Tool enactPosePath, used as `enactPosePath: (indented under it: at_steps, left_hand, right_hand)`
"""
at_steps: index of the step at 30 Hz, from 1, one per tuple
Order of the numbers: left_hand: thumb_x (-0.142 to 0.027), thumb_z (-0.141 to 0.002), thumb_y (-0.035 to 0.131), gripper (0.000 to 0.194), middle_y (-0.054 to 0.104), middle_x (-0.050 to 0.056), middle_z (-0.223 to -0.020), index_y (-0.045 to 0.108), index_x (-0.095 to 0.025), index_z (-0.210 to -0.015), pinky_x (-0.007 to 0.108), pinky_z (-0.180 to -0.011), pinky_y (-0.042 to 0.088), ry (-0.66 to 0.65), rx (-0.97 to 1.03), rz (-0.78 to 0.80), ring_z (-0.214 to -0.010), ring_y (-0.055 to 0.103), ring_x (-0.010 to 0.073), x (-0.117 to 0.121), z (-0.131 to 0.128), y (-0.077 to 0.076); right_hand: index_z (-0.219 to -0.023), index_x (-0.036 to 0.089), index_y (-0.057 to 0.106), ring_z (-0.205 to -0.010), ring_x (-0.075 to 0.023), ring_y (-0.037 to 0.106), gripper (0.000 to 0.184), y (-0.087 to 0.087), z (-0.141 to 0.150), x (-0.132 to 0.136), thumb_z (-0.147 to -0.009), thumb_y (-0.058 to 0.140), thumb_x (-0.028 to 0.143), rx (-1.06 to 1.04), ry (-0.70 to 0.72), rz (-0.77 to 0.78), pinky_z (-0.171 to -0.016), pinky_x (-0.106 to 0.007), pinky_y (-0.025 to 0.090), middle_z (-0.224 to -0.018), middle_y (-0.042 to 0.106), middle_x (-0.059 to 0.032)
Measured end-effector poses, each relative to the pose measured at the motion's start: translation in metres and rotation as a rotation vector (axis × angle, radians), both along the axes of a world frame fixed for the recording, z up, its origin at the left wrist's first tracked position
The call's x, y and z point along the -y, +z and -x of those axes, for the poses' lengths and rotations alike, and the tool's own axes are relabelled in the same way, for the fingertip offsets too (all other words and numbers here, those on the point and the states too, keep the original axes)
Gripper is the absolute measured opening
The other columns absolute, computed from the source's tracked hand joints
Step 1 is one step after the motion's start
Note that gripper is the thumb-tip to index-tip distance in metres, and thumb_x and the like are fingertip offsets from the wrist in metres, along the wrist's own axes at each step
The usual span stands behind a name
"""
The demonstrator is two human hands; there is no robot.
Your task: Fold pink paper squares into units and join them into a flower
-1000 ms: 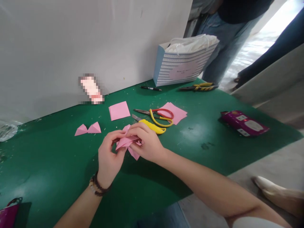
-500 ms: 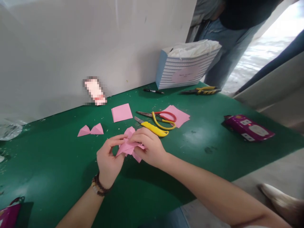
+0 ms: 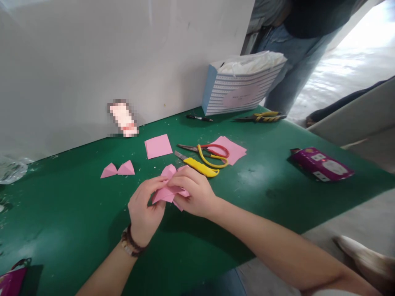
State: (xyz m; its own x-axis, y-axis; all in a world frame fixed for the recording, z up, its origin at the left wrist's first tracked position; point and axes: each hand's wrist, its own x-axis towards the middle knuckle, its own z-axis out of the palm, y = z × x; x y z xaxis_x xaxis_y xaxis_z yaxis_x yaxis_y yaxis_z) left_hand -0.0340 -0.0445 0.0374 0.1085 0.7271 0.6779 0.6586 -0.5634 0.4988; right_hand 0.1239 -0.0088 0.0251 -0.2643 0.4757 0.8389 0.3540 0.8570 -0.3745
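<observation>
Between my two hands is a piece of folded pink paper (image 3: 168, 193) with several pointed flaps. My left hand (image 3: 146, 209), with a beaded bracelet at the wrist, pinches its left side. My right hand (image 3: 194, 191) is closed on its right side, and the fingers cover part of the folds. Just beyond my right hand lie a yellow utility knife (image 3: 200, 167) with its blade out and scissors (image 3: 212, 154) with red and yellow handles. A small folded pink paper bow (image 3: 117, 169) rests to the left. Square pink sheets (image 3: 158, 146) lie behind, and more pink sheets (image 3: 233, 150) are partly under the scissors.
On the green table (image 3: 77, 213) are a black pen (image 3: 199, 118), pliers (image 3: 261, 117) and a purple packet (image 3: 322, 164). A striped paper bag (image 3: 243, 88) stands against the white wall. Another person (image 3: 286, 53) stands behind the bag. A second purple item (image 3: 12, 281) sits at lower left.
Both hands keep hold of the folded pink paper. My left hand has shifted slightly right, and the front flap's angle has changed a little. A dark-clothed leg at the right has moved lower.
</observation>
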Motion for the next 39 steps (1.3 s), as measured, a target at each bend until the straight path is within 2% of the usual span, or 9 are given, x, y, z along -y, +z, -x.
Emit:
enactPosePath:
  at_steps: [3,7,13,16,22,25,30,35,39]
  left_hand:
    - [-0.013,-0.080,0.063,0.014,0.073,0.003,-0.096,0.063,-0.022,-0.092,0.027,-0.079,0.056,0.014,0.017,0.026,-0.090,0.069,0.0164,0.000,0.000,0.000]
    - [-0.010,-0.079,0.063,0.017,0.072,0.002,-0.092,0.063,-0.022,-0.091,0.026,-0.079,0.055,0.024,0.031,0.053,-0.088,0.068,0.0153,0.000,-0.003,0.001]
    - [-0.011,-0.079,0.060,0.016,0.070,0.003,-0.092,0.062,-0.020,-0.092,0.027,-0.079,0.054,0.005,0.047,0.137,-0.087,0.066,0.0157,0.003,-0.005,0.004]
    - [-0.014,-0.078,0.060,0.013,0.068,0.003,-0.088,0.062,-0.019,-0.090,0.025,-0.070,0.053,0.030,0.084,0.284,-0.079,0.064,0.0152,0.001,-0.006,0.005]
    - [-0.017,-0.075,0.054,0.006,0.061,-0.002,-0.071,0.059,-0.019,-0.076,0.022,-0.055,0.046,0.054,0.279,0.726,-0.062,0.056,0.0125,-0.008,-0.003,0.006]
    - [-0.020,-0.077,0.052,0.006,0.059,-0.003,-0.071,0.058,-0.019,-0.076,0.023,-0.054,0.044,0.022,0.280,0.857,-0.063,0.054,0.0126,-0.010,-0.002,0.008]
    - [-0.021,-0.077,0.053,0.006,0.060,-0.002,-0.073,0.059,-0.019,-0.077,0.024,-0.057,0.043,0.018,0.175,0.899,-0.066,0.055,0.0139,-0.012,-0.001,0.012]
    - [-0.020,-0.075,0.056,0.009,0.063,0.000,-0.080,0.058,-0.018,-0.083,0.025,-0.058,0.046,0.013,0.175,0.942,-0.070,0.058,0.0151,-0.015,0.000,0.010]
    - [-0.018,-0.073,0.056,0.010,0.064,0.000,-0.080,0.058,-0.018,-0.083,0.025,-0.058,0.047,0.013,0.172,0.904,-0.069,0.058,0.0149,-0.016,0.002,0.007]
  right_hand:
    - [-0.099,0.021,0.055,-0.077,-0.0191,0.060,0.027,0.000,0.002,0.002,-0.074,0.056,0.010,0.005,0.027,0.031,-0.065,-0.031,0.052,-0.082,0.065,-0.0044]
    - [-0.095,0.021,0.055,-0.076,-0.0182,0.059,0.029,-0.001,0.003,0.002,-0.071,0.053,0.005,-0.019,0.012,0.050,-0.066,-0.030,0.052,-0.080,0.064,-0.0035]
    - [-0.089,0.021,0.056,-0.075,-0.0161,0.058,0.020,-0.001,0.003,0.001,-0.075,0.055,0.006,-0.027,0.016,0.122,-0.067,-0.028,0.050,-0.080,0.065,-0.0027]
    - [-0.085,0.020,0.058,-0.072,-0.0151,0.057,0.014,0.001,0.003,0.003,-0.076,0.057,0.009,0.009,0.033,0.276,-0.064,-0.026,0.047,-0.076,0.064,-0.0014]
    - [-0.086,0.019,0.063,-0.066,-0.0121,0.058,0.015,0.006,0.003,0.003,-0.077,0.054,0.011,0.060,0.121,0.776,-0.056,-0.022,0.043,-0.079,0.066,-0.0011]
    - [-0.086,0.019,0.063,-0.066,-0.0121,0.058,0.015,0.008,0.001,-0.001,-0.076,0.054,0.012,0.060,0.147,0.904,-0.057,-0.023,0.044,-0.080,0.065,-0.0007]
    - [-0.082,0.019,0.062,-0.066,-0.0120,0.055,0.014,0.007,0.000,-0.005,-0.073,0.053,0.012,0.108,0.154,0.938,-0.059,-0.023,0.042,-0.077,0.063,0.0008]
    - [-0.083,0.019,0.062,-0.063,-0.0116,0.054,0.016,0.008,0.001,-0.004,-0.072,0.054,0.011,0.179,0.119,0.968,-0.057,-0.023,0.040,-0.075,0.063,0.0012]
    - [-0.087,0.019,0.063,-0.066,-0.0122,0.055,0.015,0.009,-0.001,-0.005,-0.075,0.055,0.015,0.199,0.142,0.976,-0.058,-0.024,0.042,-0.078,0.064,0.0002]
